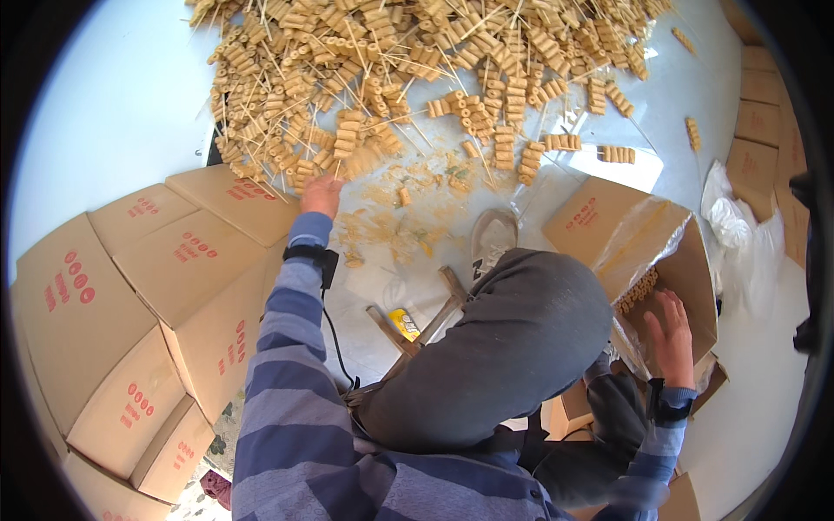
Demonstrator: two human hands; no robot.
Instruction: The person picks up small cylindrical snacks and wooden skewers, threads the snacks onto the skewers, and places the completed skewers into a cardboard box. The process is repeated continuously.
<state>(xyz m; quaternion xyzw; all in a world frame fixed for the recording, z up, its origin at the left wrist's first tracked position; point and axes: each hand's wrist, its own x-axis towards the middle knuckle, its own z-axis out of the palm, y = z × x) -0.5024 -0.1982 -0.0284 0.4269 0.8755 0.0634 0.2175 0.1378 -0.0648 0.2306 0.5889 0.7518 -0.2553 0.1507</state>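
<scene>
A big heap of tan, ridged rolls on thin wooden sticks (347,52) covers the floor ahead of me. At its near edge my left hand (320,196) is closed on the stick of one skewer of rolls (363,160), whose rolls are smeared by motion. On the right, my right hand (671,339) has its fingers spread at the mouth of a tilted cardboard box (591,217) with a clear plastic liner (647,247). More skewers of rolls (638,291) lie inside the box, partly hidden by its side. Nothing shows in that hand.
Stacked cardboard boxes (143,239) stand along my left, and others (757,122) at the far right. White plastic bags (738,213) hang near the open box. Crumbs (391,226) litter the floor. A yellow can (404,324) lies by a wooden frame (447,308) next to my leg.
</scene>
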